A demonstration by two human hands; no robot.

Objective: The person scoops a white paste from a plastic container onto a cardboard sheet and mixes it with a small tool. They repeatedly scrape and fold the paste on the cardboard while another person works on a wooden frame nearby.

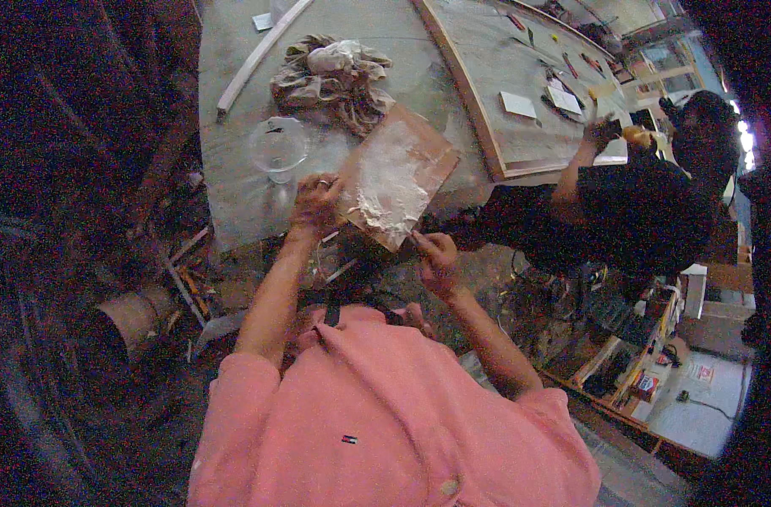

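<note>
My left hand (314, 205) grips the near left edge of a brown board (419, 152) covered with white powder or paste (387, 188). The board juts over the front edge of a grey worktable (233, 186). My right hand (436, 256) is closed on a thin tool whose tip touches the board's near corner. Both forearms come up from my pink shirt at the bottom.
A clear glass bowl (278, 144) stands left of the board, a crumpled rag (335, 76) behind it, a long white strip (259, 55) at the far left. Another person in black (639, 203) works at a framed panel (521, 76) on the right. Scraps litter the floor.
</note>
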